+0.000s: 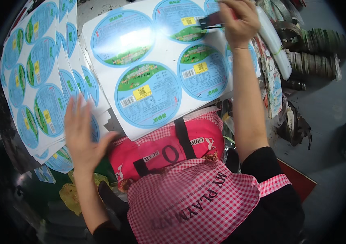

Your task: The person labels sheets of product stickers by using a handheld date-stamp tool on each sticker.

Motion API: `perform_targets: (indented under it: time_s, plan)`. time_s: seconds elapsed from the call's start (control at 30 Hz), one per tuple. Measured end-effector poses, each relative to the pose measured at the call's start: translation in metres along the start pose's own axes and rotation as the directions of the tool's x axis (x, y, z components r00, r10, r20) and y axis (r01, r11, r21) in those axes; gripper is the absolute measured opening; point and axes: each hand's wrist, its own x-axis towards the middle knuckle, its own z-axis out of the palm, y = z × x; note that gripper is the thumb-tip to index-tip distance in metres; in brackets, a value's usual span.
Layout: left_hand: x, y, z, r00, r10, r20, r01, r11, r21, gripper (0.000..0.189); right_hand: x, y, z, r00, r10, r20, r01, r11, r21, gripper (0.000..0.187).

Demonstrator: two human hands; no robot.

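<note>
Before me lies a white printed sheet (168, 50) with large round blue-and-green labels, apparently the top of a stack. My right hand (243, 23) is closed around a small red-and-black hand tool (212, 21) over the sheet's far right part. Motion blur hides the tool's exact kind, and I cannot tell whether it touches the paper. My left hand (84, 134), blurred, has its fingers apart and holds nothing. It is over the near right edge of a fanned pile of similar label sheets (43, 82) on the left. Glare whitens one label at the far left.
A clear plastic roll or sleeve (275, 42) lies right of the sheets. Beyond it are curved dark bands (288, 32) and two rows of stacked thin pieces (314, 65). My pink checked apron (191, 198) reaches the near table edge. Crumpled yellow material (70, 195) sits below my left forearm.
</note>
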Motion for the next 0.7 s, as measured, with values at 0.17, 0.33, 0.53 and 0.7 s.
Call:
perform_targets:
  time_s: [0.17, 0.33, 0.53, 0.7]
  plan:
    - [0.038, 0.041, 0.019, 0.955, 0.132, 0.267, -0.122, 0.991, -0.052, 0.111, -0.013, -0.060, 0.048, 1.000, -0.003, 0.013, 0.003, 1.000, -0.010, 0.002]
    - [0.034, 0.040, 0.030, 0.961, 0.137, 0.242, -0.126, 0.990, -0.061, 0.111, 0.006, -0.116, 0.063, 0.997, -0.029, -0.071, 0.046, 0.964, 0.262, 0.004]
    - [0.052, 0.045, 0.023, 0.975, 0.200, 0.095, -0.192, 0.977, -0.091, 0.064, -0.001, -0.157, 0.082, 0.999, -0.047, -0.010, 0.047, 0.964, 0.260, 0.007]
    - [0.084, 0.020, -0.001, 0.936, 0.336, -0.109, -0.352, 0.912, -0.211, 0.037, 0.024, -0.094, 0.030, 0.972, 0.114, -0.204, -0.011, 0.894, 0.448, 0.008]
